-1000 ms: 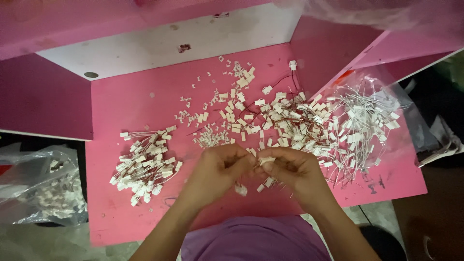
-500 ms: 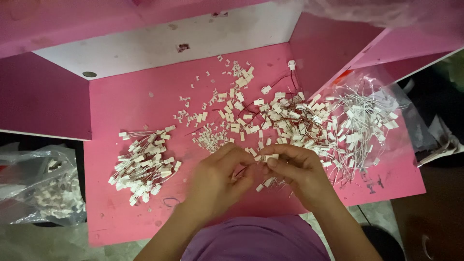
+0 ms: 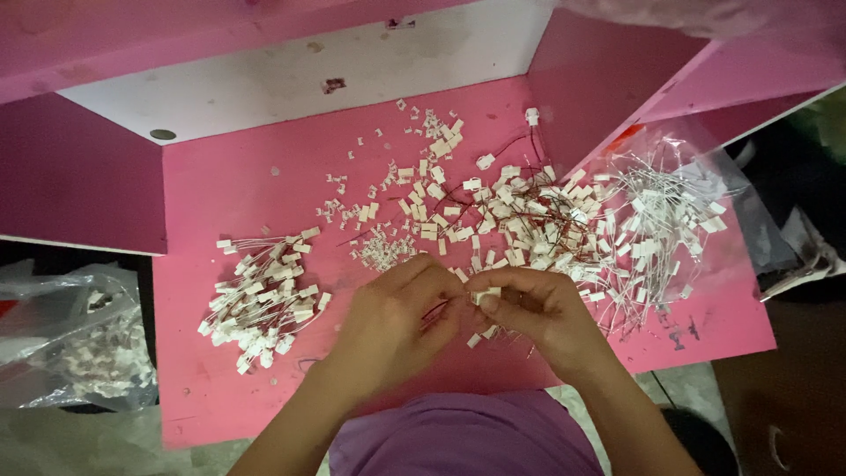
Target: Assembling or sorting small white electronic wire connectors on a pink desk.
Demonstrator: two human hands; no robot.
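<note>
Both hands meet over the near middle of a pink table (image 3: 220, 185). My left hand (image 3: 401, 322) pinches thin dark red wires between its fingertips. My right hand (image 3: 529, 308) grips a small white plastic connector (image 3: 486, 295), pressed against the left fingertips. Just beyond the hands lies a tangled heap of wired white connectors (image 3: 520, 216). A tidy bunch of wired connectors (image 3: 264, 300) lies to the left of my left hand.
Loose small white connector housings (image 3: 397, 189) are scattered across the table's middle and back. A clear plastic bag with more wired connectors (image 3: 661, 220) lies at the right. Another clear bag (image 3: 79, 344) sits off the table's left edge. Pink walls and a white back panel (image 3: 335, 66) enclose the table.
The hands have stayed together at the same spot, the fingers shifting slightly around the connector and wires. The piles have not moved.
</note>
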